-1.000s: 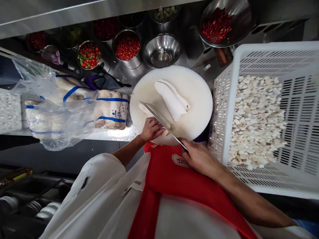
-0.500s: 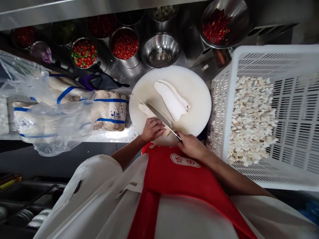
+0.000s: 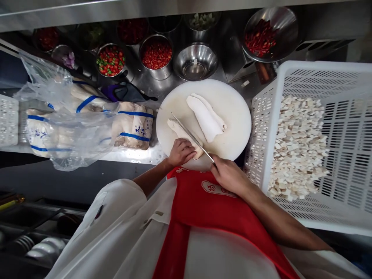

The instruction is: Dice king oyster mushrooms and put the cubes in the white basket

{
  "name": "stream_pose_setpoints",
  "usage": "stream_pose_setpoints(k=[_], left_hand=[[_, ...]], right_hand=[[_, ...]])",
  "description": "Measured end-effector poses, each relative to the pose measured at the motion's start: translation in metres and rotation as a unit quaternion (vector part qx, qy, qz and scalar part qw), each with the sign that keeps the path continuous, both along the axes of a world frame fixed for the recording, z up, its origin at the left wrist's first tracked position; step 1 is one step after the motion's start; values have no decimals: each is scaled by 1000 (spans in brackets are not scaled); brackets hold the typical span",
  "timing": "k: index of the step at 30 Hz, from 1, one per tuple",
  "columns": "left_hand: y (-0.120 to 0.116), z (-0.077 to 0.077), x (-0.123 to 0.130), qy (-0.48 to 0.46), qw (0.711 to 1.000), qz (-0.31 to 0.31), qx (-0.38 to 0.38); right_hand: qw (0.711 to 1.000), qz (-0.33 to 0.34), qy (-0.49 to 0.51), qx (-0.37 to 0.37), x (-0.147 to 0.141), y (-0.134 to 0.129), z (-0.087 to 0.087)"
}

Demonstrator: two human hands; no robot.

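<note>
On the round white cutting board [image 3: 238, 120] lies a pale king oyster mushroom [image 3: 173, 124], close to the near left edge. My left hand [image 3: 182, 152] is closed over its near end, fingers bent and pressing it down. The handle of a knife [image 3: 188, 132] sits in my right hand [image 3: 228, 172]. Its long blade lies along the mushroom's right side, slanting from my right hand toward the far left; I cannot tell how deep it is in. Farther back on the board rest sliced mushroom pieces [image 3: 205, 118], white cut face up.
Right of the board stands a white plastic basket [image 3: 264, 135] holding many diced pieces [image 3: 296, 151]. Bagged mushrooms [image 3: 135, 126] with blue bands lie left. Behind are a steel bowl [image 3: 196, 58], chopped red chillies [image 3: 157, 55] in a pot, and a bowl of dried chillies [image 3: 261, 37].
The whole view has shifted slightly. The knife blade has tipped and now shows more edge-on. Both hands stay at the same mushroom with their grips kept.
</note>
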State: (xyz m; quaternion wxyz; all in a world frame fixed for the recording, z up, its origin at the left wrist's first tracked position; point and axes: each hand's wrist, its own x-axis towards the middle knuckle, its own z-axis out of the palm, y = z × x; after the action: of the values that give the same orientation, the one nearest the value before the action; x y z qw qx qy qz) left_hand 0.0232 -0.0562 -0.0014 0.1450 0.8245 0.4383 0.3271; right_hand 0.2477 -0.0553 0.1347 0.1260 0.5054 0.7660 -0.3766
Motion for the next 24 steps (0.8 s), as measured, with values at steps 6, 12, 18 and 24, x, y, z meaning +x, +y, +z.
stream_pose_setpoints(k=[6,12,18,24], left_hand=[[1,-3,-1,6,1000,2,-9],[2,1,1,-17,1000,7,20],[4,1,1,-34,999,1,13],[4,-1,-1,-11,1000,3,-10]], right_hand=[[999,22,-22,-8,9,-18,23],[997,19,-68,-40,5,-18,20],[993,31,-100,-62,-16,-2,2],[994,22,-97,-48,-33,9,-24]])
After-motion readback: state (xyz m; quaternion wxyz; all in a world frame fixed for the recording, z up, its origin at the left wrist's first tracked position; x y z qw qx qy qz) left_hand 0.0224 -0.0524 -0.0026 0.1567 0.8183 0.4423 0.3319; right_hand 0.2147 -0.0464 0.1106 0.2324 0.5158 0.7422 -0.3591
